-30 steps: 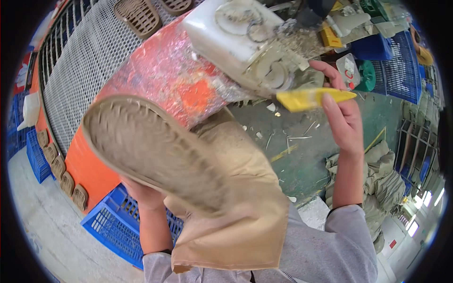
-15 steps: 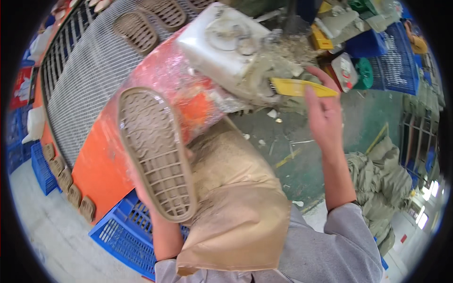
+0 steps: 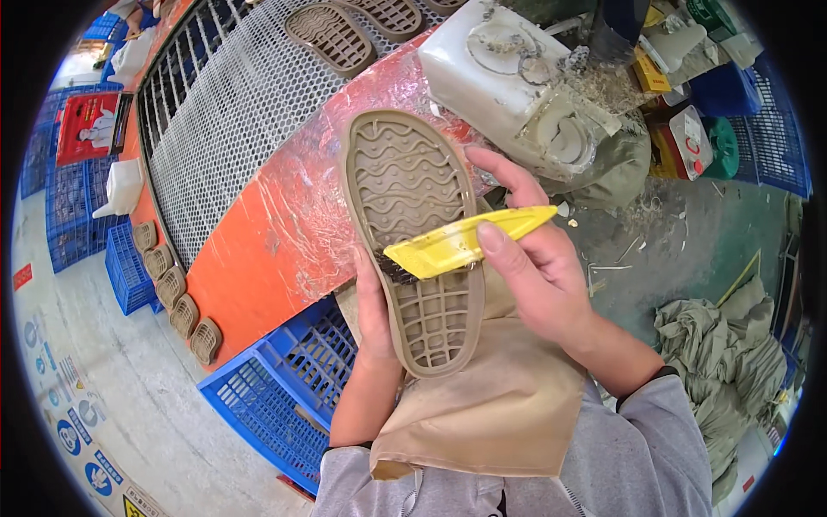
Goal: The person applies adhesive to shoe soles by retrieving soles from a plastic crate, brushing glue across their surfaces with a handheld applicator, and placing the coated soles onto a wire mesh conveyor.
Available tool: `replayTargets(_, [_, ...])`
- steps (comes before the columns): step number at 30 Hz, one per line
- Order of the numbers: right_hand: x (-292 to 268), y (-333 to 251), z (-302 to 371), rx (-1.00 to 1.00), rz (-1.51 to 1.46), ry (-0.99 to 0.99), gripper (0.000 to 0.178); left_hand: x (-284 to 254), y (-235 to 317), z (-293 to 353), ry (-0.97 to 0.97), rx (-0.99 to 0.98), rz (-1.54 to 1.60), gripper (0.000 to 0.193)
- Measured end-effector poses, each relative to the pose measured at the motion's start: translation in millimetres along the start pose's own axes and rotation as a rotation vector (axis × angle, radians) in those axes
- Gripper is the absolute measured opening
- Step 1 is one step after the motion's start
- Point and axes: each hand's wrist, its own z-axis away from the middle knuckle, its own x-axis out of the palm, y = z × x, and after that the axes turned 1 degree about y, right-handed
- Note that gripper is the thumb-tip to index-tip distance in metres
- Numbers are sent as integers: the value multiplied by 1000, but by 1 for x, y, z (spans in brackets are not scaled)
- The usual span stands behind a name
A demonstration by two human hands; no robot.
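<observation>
A tan shoe sole [image 3: 409, 181] is held tilted over my lap, its face with wavy ridges and an open grid toward me. My left hand [image 3: 375, 319] is closed on its left edge, with part of the fingers hidden behind it. My right hand [image 3: 547, 284] grips a yellow-handled brush [image 3: 457, 246] between thumb and fingers. The brush lies across the middle of the sole, and its dark bristles touch the left part there. Beyond my right hand lies a white plastic jug [image 3: 469, 73] with a messy, residue-coated opening.
More soles [image 3: 327, 39] rest on a metal mesh [image 3: 233, 95] at the back. Smaller soles [image 3: 183, 314] line the edge of the orange table [image 3: 258, 250]. Blue crates [image 3: 258, 414] stand at lower left. Crumpled grey-green cloth [image 3: 719, 345] is heaped at right. A brown apron [image 3: 491, 422] covers my lap.
My right hand has brought the brush from beside the jug leftward and down onto the sole. The sole has shifted toward the middle, and the view has turned slightly.
</observation>
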Motion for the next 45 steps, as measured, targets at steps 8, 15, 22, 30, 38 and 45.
replayTargets(8, [7,-9,25,3,16,13,18,-1,-4,-8,78,17,-31,59])
replayTargets(15, [9,-22,47,-84,138,-30,14,-5,-5,-9,161,153,-127,62])
replayTargets(22, [-12,-53,16,-191,331,-416,17,6,8,4,81,118,-228,54])
replayTargets(30, [0,-51,-44,-439,90,-929,21,2,18,10,-453,-171,68,53])
replayTargets(38, [0,-41,-62,-394,111,-1116,21,-24,1,-3,-527,-331,62,58])
replayTargets(45, [-30,-38,-56,-330,184,-1071,19,-31,37,-8,-514,-574,-152,43])
